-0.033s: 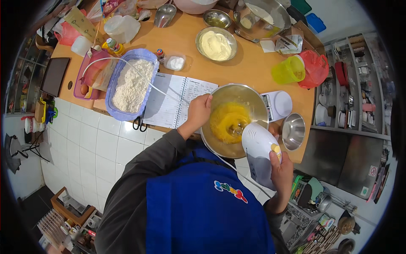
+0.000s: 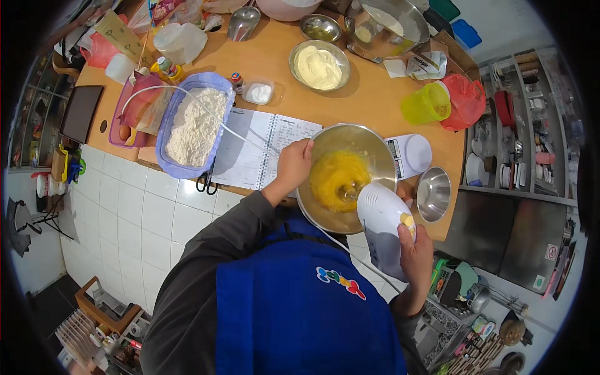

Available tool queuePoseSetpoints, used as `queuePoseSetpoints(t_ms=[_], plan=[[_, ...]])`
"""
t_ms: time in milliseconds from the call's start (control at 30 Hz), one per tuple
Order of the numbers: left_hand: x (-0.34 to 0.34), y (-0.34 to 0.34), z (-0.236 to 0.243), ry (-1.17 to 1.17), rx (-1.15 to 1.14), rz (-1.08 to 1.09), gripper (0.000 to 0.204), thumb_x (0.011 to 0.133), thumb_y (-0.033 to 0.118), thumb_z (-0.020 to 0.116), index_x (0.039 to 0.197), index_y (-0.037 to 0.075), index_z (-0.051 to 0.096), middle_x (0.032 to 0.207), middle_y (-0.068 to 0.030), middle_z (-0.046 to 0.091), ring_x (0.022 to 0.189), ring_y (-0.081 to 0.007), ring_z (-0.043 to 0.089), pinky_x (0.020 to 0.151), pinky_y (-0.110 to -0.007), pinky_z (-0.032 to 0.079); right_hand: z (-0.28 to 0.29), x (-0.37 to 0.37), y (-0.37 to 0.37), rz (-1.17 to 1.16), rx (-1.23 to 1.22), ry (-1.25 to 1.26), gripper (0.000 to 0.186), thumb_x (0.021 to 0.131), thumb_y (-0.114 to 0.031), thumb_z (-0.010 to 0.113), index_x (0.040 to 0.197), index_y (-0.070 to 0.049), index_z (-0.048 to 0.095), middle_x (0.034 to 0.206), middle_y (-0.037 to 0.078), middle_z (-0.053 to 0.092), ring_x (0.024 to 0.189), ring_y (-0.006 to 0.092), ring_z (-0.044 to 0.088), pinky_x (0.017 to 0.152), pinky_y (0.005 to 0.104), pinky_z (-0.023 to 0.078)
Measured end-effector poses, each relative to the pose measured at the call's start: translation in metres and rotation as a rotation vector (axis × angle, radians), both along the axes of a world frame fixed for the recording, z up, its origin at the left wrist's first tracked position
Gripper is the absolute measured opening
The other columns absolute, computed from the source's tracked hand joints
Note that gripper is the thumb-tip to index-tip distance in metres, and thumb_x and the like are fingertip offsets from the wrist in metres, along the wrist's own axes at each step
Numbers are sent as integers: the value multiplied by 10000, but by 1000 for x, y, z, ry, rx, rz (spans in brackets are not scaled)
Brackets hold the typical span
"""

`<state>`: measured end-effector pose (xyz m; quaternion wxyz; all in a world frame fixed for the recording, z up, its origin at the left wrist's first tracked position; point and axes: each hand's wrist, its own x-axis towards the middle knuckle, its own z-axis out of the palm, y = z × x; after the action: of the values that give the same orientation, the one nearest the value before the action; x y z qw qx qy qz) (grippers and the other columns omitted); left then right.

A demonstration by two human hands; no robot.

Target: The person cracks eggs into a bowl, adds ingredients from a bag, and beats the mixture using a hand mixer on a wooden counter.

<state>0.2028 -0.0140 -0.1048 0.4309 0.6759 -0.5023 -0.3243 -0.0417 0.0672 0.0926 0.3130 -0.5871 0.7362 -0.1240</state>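
Observation:
My right hand (image 2: pixel 415 256) is closed around the handle of a white hand mixer (image 2: pixel 382 219), which tilts down over the rim of a steel mixing bowl (image 2: pixel 381 147). Its beaters (image 2: pixel 349 192) dip into a foamy yellow mixture (image 2: pixel 330 175) in the bowl. At the bowl's left rim, my left hand (image 2: pixel 295 164) grips the edge, thumb on top; the other fingers are partly hidden. An open spiral notebook (image 2: pixel 250 140) lies just left of that hand. To the right of the mixing bowl sit a white kitchen scale (image 2: pixel 412 155) and a small steel bowl (image 2: pixel 434 195).
A lilac tub (image 2: pixel 164 147) of flour stands left of the notebook, with scissors (image 2: pixel 206 182) at the table edge. A pale cord (image 2: pixel 240 136) arches over both. Farther back are a bowl of creamy yellow spread (image 2: pixel 345 61), a white-powder dish (image 2: pixel 272 94) and a yellow-green cup (image 2: pixel 415 107).
The swirl of the yellow mixture around the beaters looks slightly different. Both hands, the mixer and the bowl stay in place.

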Motion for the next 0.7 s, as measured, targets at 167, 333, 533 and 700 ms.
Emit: queuePoseSetpoints(t_ms=[167, 333, 533, 700], plan=[[-1, -1, -3, 3, -16, 0, 250, 914, 210, 480, 803, 15, 590, 729, -222, 583, 692, -417, 562, 591, -474, 434, 1, 0, 8, 10, 20, -17, 379, 882, -339, 573, 964, 31, 577, 726, 133, 600, 670, 184, 560, 621, 321, 444], [-1, 0, -2, -2, -26, 7, 235, 910, 201, 488, 811, 15, 591, 743, -224, 583, 698, -415, 561, 598, -473, 436, 7, 10, 10, 30, 51, -38, 407, 867, -333, 588, 1046, 31, 568, 782, 200, 639, 719, 255, 634, 660, 348, 471], [-2, 1, -2, -11, -63, 13, 240, 912, 194, 478, 800, 10, 585, 737, -227, 581, 691, -419, 559, 594, -478, 433, -1, 16, 6, 63, -1, -103, 382, 859, -307, 596, 1041, 27, 568, 795, 206, 638, 727, 282, 636, 666, 352, 474], [0, 1, 0, -6, -21, -10, 246, 913, 200, 476, 797, 11, 581, 742, -228, 582, 693, -420, 557, 598, -479, 433, -1, 22, -9, 92, 21, -51, 370, 854, -278, 597, 1060, 28, 561, 821, 219, 633, 748, 334, 629, 685, 363, 474]])
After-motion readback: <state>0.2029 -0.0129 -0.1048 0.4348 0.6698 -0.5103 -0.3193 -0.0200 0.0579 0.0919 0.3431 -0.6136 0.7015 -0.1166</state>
